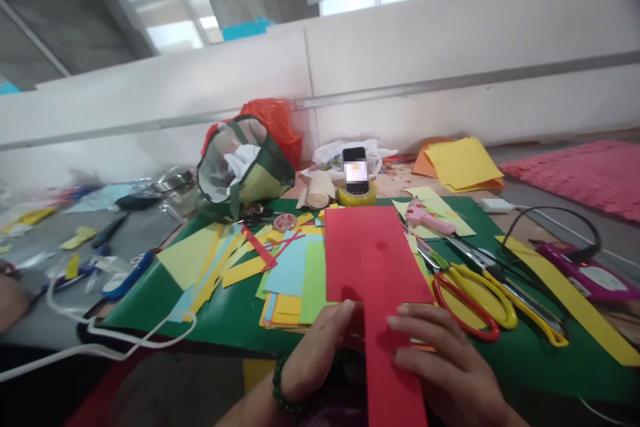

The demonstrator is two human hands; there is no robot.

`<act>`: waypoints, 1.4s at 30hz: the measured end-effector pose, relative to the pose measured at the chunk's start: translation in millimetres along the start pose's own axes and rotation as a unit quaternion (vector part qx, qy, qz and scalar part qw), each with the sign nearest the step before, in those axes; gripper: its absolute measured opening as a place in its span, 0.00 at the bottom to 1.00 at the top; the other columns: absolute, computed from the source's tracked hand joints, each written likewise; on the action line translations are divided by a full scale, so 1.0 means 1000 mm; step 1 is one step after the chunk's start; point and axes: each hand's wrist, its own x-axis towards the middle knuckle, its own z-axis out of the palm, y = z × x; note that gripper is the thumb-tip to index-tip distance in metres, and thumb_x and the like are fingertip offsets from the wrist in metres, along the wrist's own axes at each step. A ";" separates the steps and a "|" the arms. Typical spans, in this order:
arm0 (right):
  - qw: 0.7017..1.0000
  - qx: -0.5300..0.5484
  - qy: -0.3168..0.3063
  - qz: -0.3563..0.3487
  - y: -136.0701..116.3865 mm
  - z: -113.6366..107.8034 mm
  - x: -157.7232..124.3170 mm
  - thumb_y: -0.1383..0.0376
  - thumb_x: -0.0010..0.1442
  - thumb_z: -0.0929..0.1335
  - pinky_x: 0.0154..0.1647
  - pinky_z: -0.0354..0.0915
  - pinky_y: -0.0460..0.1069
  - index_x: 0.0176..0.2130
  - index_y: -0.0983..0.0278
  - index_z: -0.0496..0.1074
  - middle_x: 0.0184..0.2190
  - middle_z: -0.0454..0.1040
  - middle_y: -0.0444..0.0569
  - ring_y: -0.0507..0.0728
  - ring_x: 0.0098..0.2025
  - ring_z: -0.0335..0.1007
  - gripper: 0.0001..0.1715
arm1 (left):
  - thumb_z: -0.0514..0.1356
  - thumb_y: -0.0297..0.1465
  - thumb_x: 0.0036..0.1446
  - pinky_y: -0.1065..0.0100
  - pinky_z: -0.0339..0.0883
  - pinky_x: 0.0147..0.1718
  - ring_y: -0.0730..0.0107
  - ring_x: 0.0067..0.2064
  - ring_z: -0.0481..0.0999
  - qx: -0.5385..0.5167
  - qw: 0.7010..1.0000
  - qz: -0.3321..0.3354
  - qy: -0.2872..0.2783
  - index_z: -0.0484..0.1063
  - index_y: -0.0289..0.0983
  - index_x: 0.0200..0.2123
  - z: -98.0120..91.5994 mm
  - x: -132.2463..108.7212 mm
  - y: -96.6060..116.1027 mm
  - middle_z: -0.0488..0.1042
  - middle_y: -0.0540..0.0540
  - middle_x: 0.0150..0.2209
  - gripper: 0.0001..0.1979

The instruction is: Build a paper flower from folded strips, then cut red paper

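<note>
A long red paper strip [393, 373] runs toward me from above a red paper sheet [347, 253]. My left hand [320, 347], with a dark green bead bracelet on its wrist, grips the strip from the left; its fingers go partly behind the paper. From the right, my right hand [445, 360] holds the strip's edge, fingertips on its front and thumb hidden. Under the red sheet lies a stack of coloured paper [285, 307]. Near my right hand are red-handled scissors [467, 313] and yellow-handled scissors [500, 297].
Paper strips [215, 280] litter the green mat [225, 327] on the left. A pink glue gun [425, 217], a utility knife [520, 293] and a purple device [590, 273] lie right. Behind stand a phone [355, 170], tape roll [357, 196] and bag [265, 173]. A white cable [130, 350] crosses the left.
</note>
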 end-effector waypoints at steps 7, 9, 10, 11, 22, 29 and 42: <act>0.992 0.028 -0.092 -0.081 0.000 0.026 0.004 0.65 0.67 0.64 0.51 0.72 0.49 0.34 0.60 0.72 0.33 0.82 0.49 0.54 0.43 0.78 0.10 | 0.73 0.40 0.44 0.71 0.70 0.32 0.69 0.29 0.78 -0.252 0.965 -0.015 0.076 0.79 0.30 0.36 0.005 0.021 0.005 0.80 0.42 0.28 0.20; 0.992 0.019 -0.104 -0.074 0.007 0.031 -0.004 0.64 0.67 0.65 0.49 0.73 0.49 0.36 0.60 0.73 0.34 0.82 0.49 0.55 0.42 0.79 0.08 | 0.74 0.40 0.42 0.69 0.72 0.34 0.67 0.31 0.79 -0.267 0.960 -0.008 0.089 0.79 0.30 0.36 0.002 0.022 0.006 0.81 0.41 0.29 0.22; 0.991 0.015 -0.109 -0.070 0.010 0.033 -0.008 0.64 0.66 0.65 0.49 0.73 0.49 0.38 0.59 0.73 0.35 0.82 0.48 0.55 0.41 0.79 0.06 | 0.74 0.40 0.41 0.68 0.72 0.35 0.65 0.32 0.80 -0.272 0.958 -0.005 0.092 0.79 0.31 0.36 0.001 0.022 0.007 0.81 0.41 0.30 0.22; 0.992 0.013 -0.110 -0.065 0.013 0.034 -0.011 0.64 0.66 0.65 0.48 0.73 0.50 0.39 0.59 0.73 0.35 0.82 0.48 0.55 0.40 0.79 0.06 | 0.75 0.40 0.40 0.67 0.73 0.36 0.64 0.33 0.80 -0.276 0.957 -0.004 0.094 0.79 0.31 0.36 0.001 0.022 0.008 0.82 0.41 0.30 0.22; 0.955 0.117 -0.223 0.158 0.024 0.018 0.047 0.62 0.66 0.64 0.35 0.69 0.45 0.35 0.61 0.76 0.32 0.79 0.47 0.53 0.34 0.76 0.12 | 0.72 0.35 0.45 0.62 0.72 0.41 0.57 0.39 0.80 -0.147 0.988 -0.035 0.007 0.78 0.30 0.35 -0.025 0.059 0.054 0.81 0.37 0.35 0.17; 0.911 0.113 -0.185 0.350 0.079 0.041 0.083 0.55 0.57 0.66 0.22 0.57 0.47 0.18 0.62 0.63 0.16 0.65 0.42 0.53 0.21 0.63 0.22 | 0.68 0.44 0.48 0.63 0.71 0.39 0.57 0.37 0.80 -0.099 0.993 0.008 -0.071 0.77 0.31 0.34 -0.021 0.106 0.058 0.80 0.40 0.31 0.20; 0.899 0.066 -0.093 0.423 0.108 0.062 0.067 0.57 0.48 0.71 0.27 0.58 0.47 0.26 0.62 0.66 0.23 0.69 0.41 0.53 0.26 0.63 0.13 | 0.71 0.49 0.42 0.72 0.62 0.28 0.71 0.27 0.72 -0.026 0.998 0.003 -0.051 0.78 0.30 0.28 -0.049 0.120 0.023 0.77 0.45 0.25 0.25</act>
